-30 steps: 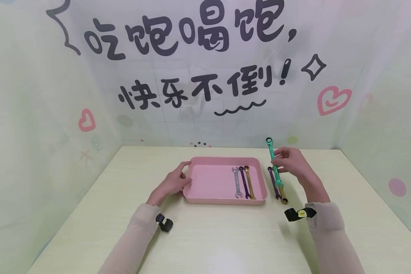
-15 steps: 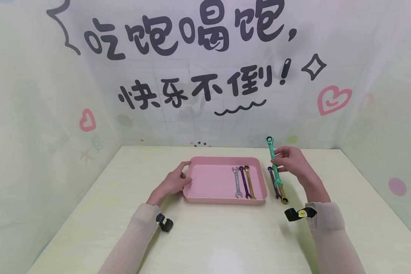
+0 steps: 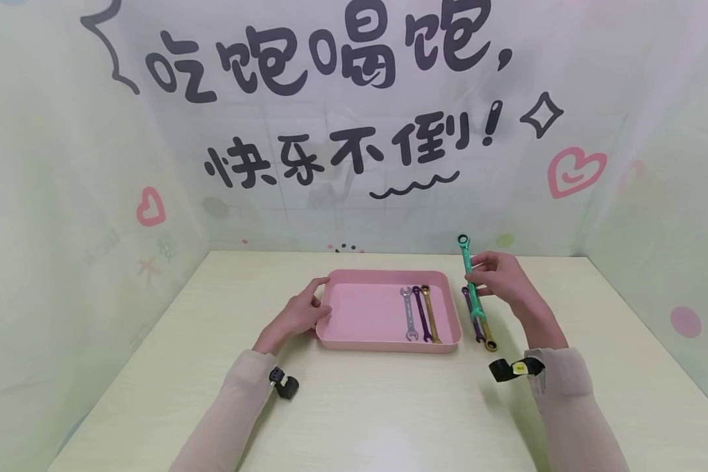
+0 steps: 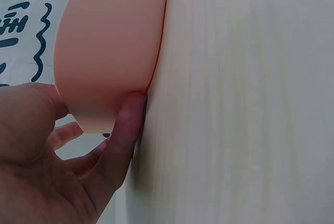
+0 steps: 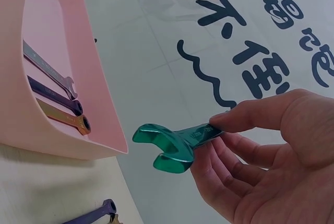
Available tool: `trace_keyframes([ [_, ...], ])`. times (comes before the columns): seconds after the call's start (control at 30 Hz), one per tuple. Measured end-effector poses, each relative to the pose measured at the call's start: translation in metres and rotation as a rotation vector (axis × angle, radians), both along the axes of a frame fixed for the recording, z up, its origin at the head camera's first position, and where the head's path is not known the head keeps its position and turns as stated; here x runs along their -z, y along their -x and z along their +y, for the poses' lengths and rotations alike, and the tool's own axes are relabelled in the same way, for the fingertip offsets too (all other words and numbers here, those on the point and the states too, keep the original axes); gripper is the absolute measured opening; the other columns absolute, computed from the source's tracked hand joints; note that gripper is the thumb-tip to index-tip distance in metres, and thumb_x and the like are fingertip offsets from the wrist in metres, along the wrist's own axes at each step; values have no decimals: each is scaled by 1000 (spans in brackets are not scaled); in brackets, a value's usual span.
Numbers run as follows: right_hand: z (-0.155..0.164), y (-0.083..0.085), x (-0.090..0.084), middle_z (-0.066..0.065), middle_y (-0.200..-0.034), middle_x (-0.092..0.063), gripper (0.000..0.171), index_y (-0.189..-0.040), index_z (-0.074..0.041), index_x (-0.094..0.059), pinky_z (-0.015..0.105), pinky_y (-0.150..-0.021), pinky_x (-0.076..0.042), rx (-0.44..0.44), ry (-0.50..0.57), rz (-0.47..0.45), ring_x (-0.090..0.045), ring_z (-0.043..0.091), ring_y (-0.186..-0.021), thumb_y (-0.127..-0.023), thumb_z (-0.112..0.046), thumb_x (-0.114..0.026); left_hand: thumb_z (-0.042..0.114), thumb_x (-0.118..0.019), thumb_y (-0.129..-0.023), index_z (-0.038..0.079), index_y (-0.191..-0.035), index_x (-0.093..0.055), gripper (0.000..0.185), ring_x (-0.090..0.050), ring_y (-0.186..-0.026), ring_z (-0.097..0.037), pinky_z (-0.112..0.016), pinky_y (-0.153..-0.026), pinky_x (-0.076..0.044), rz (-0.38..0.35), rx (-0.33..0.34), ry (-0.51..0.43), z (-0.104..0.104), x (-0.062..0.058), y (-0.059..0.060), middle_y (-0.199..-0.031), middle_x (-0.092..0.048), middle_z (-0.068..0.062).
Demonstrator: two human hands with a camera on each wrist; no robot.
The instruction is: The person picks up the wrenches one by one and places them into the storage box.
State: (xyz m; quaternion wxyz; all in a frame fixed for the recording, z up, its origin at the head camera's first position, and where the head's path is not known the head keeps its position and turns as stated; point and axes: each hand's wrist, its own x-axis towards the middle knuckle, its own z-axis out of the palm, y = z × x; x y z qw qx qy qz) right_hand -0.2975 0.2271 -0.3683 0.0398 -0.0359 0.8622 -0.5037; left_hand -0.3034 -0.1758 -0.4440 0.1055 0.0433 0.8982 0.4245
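Observation:
My right hand [image 3: 503,280] pinches a green combination wrench [image 3: 468,263] by its shaft, ring end up, above the table. In the right wrist view, the wrench's open end [image 5: 177,150] points toward the tray. At the left end of a pink tray [image 3: 360,314], my left hand [image 3: 297,314] grips the wall, as the left wrist view shows up close. Inside the tray, on its right side, lie a silver open-end wrench [image 3: 409,316], a purple wrench [image 3: 421,316] and a gold wrench [image 3: 429,314], side by side.
Right of the tray, a second purple wrench [image 3: 478,334] and a second gold wrench [image 3: 490,342] lie on the pale wooden table [image 3: 354,400], partly behind the green one. A printed white curtain [image 3: 271,223] stands at the back and sides.
The green wrench has shifted very slightly left in my right hand. My left hand, the tray and the other wrenches stay where they were.

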Motion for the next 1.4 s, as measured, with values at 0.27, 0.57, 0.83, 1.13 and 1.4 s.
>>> trace_keyframes([
  [0.27, -3, 1, 3, 22, -113, -67, 42, -132, 12, -52, 40, -82, -64, 1, 9, 7, -70, 7, -79, -98, -10, -63, 16, -60, -101, 22, -162, -30, 68, -63, -69, -21, -29, -56, -55, 2, 0, 7, 1, -1, -1, -102, -59, -15],
  [0.57, -14, 0, 2, 22, -112, -70, 41, -132, 11, -54, 35, -80, -64, -1, 37, 28, -68, 8, -81, -98, -10, -64, 17, -61, -101, 24, -162, -31, 68, -63, -70, -21, -29, -56, -55, -3, -7, 8, 1, 0, -1, -102, -59, -15],
  [0.83, -18, 3, 5, 21, -114, -68, 42, -133, 10, -54, 34, -82, -63, 18, 45, 10, -67, 9, -83, -99, -12, -64, 17, -60, -101, 23, -162, -30, 68, -63, -70, -21, -29, -56, -54, -1, -10, 15, 2, 1, 0, -102, -59, -15],
  [1.13, -27, 1, 5, 20, -115, -68, 45, -136, 11, -52, 37, -86, -63, -6, 97, -2, -68, 8, -82, -99, -12, -64, 16, -60, -101, 23, -162, -30, 68, -63, -70, -21, -29, -57, -54, 0, -2, 10, 2, 0, -1, -103, -59, -15],
  [1.4, -38, 2, 7, 25, -118, -68, 44, -135, 11, -55, 39, -87, -63, -11, 109, 9, -71, 15, -87, -99, -12, -64, 17, -60, -102, 23, -162, -30, 68, -63, -71, -21, -29, -58, -54, -6, -14, 10, 1, 0, 0, -103, -59, -15],
])
